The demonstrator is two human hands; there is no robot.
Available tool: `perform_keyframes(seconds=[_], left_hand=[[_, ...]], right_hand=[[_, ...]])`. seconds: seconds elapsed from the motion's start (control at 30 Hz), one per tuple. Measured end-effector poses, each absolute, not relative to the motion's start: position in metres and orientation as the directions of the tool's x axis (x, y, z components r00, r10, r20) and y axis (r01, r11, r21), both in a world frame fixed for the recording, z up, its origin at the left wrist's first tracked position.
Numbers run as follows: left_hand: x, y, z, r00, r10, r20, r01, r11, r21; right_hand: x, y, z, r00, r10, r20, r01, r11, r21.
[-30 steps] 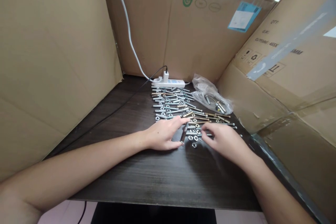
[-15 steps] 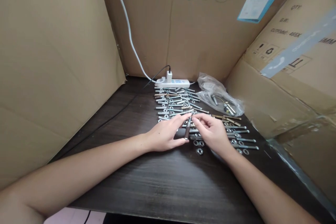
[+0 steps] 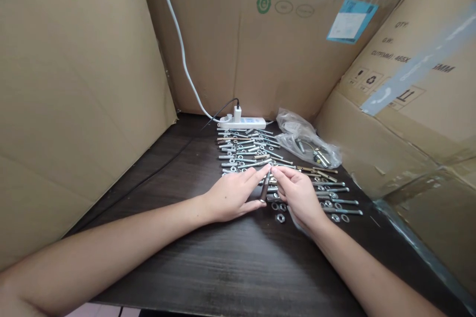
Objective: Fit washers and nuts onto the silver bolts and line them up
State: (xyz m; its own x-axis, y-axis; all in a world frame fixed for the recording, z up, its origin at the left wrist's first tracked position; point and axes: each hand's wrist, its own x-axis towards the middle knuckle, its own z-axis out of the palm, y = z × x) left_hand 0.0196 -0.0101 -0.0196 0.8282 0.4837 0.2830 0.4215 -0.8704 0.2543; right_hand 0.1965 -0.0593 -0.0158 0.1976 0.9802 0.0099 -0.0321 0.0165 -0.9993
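From my remote station I see a dark rod [image 3: 265, 192] with a bright silvery end, amid silver bolts [image 3: 345, 211], nuts [image 3: 277, 218] and washers [image 3: 342, 218], with brass-gold bolts [image 3: 325, 170] between, on a dark brown, wood-grained table [image 3: 208, 267]. My view also takes in a white power strip [image 3: 260, 124] marked in pale blue, a white cable [image 3: 180, 39], a black cable [image 3: 159, 166], and tan cardboard [image 3: 208, 39] bearing a green emblem [image 3: 264, 3] and a blue-and-white label [image 3: 351, 22].

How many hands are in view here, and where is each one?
2: the left hand, gripping a dark rod between thumb and finger, and the right hand, at the rod's upper end in the picture. No other hand shows.
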Motion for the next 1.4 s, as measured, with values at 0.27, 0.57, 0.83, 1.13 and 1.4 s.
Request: perform_keyframes(seconds=[0.27,0.57,0.83,1.13,1.4], left_hand=[[0.02,-0.013,-0.018,0.821,0.488,0.297,0.424,-0.869,0.256],[0.018,-0.013,-0.018,0.802,0.505,0.318,0.358,-0.833,0.421],[0.018,-0.012,-0.019,0.782,0.523,0.339,0.326,-0.806,0.493],[0.019,-0.01,-0.015,0.793,0.502,0.345,0.394,-0.855,0.338],[0.02,-0.01,-0.019,0.841,0.48,0.25,0.451,-0.877,0.167]], right_hand=[[0.203,-0.058,-0.015,0.205,0.97,0.13,0.232,0.08,-0.969],[0.205,-0.057,-0.012,0.131,0.958,0.257,0.476,0.166,-0.863],[0.201,-0.06,-0.012,0.075,0.965,0.25,0.466,0.188,-0.864],[0.226,-0.057,0.006,0.186,0.907,0.377,0.676,0.161,-0.719],[0.237,-0.054,0.008,-0.085,0.993,0.085,0.895,0.113,-0.432]])
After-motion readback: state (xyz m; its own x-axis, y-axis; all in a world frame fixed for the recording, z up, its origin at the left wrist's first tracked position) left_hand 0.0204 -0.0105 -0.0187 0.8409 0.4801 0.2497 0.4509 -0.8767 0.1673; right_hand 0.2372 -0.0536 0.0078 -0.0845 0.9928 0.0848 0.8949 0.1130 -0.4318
